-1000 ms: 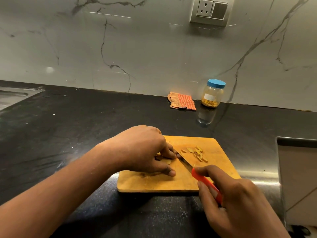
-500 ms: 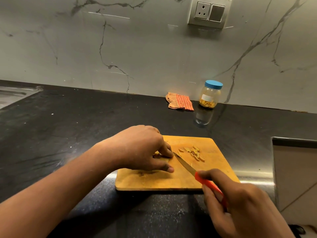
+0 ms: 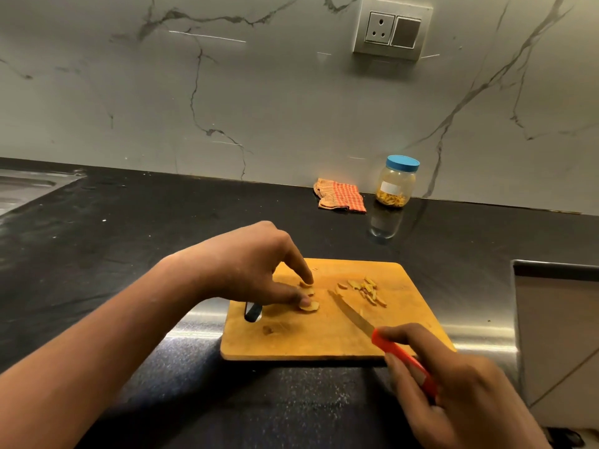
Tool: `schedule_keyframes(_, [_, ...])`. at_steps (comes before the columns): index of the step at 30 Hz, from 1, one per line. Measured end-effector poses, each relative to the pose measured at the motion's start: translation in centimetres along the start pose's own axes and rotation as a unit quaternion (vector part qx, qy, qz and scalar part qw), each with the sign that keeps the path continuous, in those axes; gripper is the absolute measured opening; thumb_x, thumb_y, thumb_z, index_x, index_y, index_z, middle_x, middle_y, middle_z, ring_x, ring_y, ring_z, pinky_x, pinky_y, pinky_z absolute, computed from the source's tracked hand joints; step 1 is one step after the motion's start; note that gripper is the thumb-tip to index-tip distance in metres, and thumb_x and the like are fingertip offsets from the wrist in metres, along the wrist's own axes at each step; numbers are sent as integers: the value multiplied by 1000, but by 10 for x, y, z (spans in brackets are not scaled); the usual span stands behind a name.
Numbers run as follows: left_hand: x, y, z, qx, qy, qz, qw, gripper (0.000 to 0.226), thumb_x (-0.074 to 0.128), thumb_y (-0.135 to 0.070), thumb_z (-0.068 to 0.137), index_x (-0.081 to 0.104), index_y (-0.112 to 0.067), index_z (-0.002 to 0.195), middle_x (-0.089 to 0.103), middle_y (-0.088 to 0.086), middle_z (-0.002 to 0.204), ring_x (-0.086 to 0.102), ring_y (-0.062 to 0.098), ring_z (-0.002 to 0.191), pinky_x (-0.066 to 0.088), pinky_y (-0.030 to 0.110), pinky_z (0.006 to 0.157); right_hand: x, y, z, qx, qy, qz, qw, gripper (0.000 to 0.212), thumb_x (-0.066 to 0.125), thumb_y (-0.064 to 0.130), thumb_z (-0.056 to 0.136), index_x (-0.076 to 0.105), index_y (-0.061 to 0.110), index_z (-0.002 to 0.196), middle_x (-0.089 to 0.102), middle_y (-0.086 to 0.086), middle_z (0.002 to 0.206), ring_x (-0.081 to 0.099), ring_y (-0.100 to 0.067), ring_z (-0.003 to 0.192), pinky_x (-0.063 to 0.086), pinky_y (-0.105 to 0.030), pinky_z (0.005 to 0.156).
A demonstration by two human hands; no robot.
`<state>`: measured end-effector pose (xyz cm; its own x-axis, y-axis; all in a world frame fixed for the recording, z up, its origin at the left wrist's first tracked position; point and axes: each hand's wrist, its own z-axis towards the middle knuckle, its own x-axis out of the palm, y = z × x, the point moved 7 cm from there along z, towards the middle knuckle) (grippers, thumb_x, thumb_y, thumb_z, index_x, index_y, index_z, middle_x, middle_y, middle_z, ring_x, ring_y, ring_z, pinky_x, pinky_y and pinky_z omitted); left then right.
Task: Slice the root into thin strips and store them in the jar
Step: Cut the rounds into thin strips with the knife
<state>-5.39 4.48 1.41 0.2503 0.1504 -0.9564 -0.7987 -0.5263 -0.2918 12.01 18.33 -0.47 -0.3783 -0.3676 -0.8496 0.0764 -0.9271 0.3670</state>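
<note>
Now, root slices [image 3: 309,306] are touched on the cutting board [image 3: 324,338] beside the knife [image 3: 353,314].
Head view: the slices, at nine o'clock of the board's middle, are touched by the spread, straight fingers [image 3: 298,264] of the left hand [image 3: 246,267]. The red handle is gripped by the right hand [image 3: 453,393] at five o'clock, blade pointing to eleven. Cut strips [image 3: 368,290] lie at two o'clock. The lidded jar [image 3: 397,183] stands on the surface [image 3: 129,238] at one o'clock, near a cloth [image 3: 340,199].

Left hand [image 3: 254,268] now open over slices [image 3: 309,306]

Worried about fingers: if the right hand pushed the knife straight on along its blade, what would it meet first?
Likely the left hand: the knife points at its index fingertip on the root slices; depth unclear.
</note>
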Motion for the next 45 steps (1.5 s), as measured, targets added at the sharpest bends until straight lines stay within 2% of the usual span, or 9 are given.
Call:
schedule_keyframes(4, [4, -1, 0, 10, 18, 3, 1000, 44, 70, -53, 80, 68, -36, 121, 61, -23, 126, 51, 0, 121, 45, 18, 93, -10, -12, 6, -1, -6, -8, 1000, 29, 66, 27, 78, 57, 43, 101, 44, 13, 44, 37, 1, 38, 34, -11, 41])
schedule_keyframes(11, [2, 3, 2, -26, -7, -5, 1000, 43, 62, -52, 87, 63, -38, 127, 60, -19, 130, 55, 4, 116, 47, 22, 94, 4, 4, 7, -36, 10, 18, 999, 27, 62, 34, 77, 59, 44, 103, 36, 24, 46, 38, 5, 39, 26, -1, 43])
schedule_keyframes(16, [3, 7, 7, -55, -41, 21, 997, 32, 59, -35, 96, 64, -35, 127, 66, -16, 125, 61, 4, 109, 49, 23, 95, -2, -17, 8, 8, -13, 9, 1000, 27, 57, 40, 78, 58, 45, 104, 50, 12, 49, 41, -3, 41, 39, -17, 44])
schedule_keyframes(21, [1, 3, 11, -48, -62, 77, 994, 29, 62, -27, 95, 67, -36, 123, 67, -14, 121, 61, 7, 107, 52, 25, 93, -1, -9, 10, -4, -21, 28, 999, 26, 61, 34, 79, 63, 38, 104, 38, 24, 48, 41, -2, 38, 25, -4, 42])
schedule_keyframes(28, [12, 0, 18, -1, 0, 115, 993, 44, 63, -14, 93, 63, -44, 125, 59, -15, 121, 50, 7, 111, 51, 31, 94, -1, -5, 9, -10, -47, 59, 997, 27, 61, 30, 79, 65, 33, 105, 39, 22, 49, 42, 0, 38, 25, 0, 42])
schedule_keyframes(33, [11, 1, 20, 17, -24, 116, 993, 36, 65, -20, 93, 66, -45, 118, 61, -20, 118, 50, 5, 112, 50, 33, 95, 1, -9, 9, 3, -46, 65, 997, 26, 60, 33, 79, 64, 35, 106, 43, 25, 53, 46, -3, 42, 26, -2, 42])
schedule_keyframes(36, [8, -1, 20, 10, -49, 74, 996, 30, 66, -23, 93, 69, -39, 118, 66, -16, 116, 56, 5, 107, 50, 27, 94, 0, -11, 8, 2, -61, 69, 996, 25, 62, 31, 80, 64, 35, 105, 42, 26, 52, 47, -2, 43, 27, -2, 41])
schedule_keyframes(40, [7, -11, 21, 2, -85, 47, 995, 28, 65, -27, 93, 69, -35, 120, 68, -13, 118, 59, 3, 103, 45, 15, 87, 0, -19, 6, 13, -79, 60, 995, 25, 66, 27, 84, 61, 40, 105, 49, 8, 47, 43, -12, 39, 31, -19, 38])
schedule_keyframes(45, [12, -27, 23, 5, -87, 38, 995, 25, 65, -33, 92, 71, -34, 116, 67, -14, 115, 51, -1, 92, 37, 8, 73, 1, -22, 5, 24, -80, 66, 994, 24, 62, 33, 83, 59, 41, 105, 51, 3, 48, 47, -12, 42, 31, -17, 36])
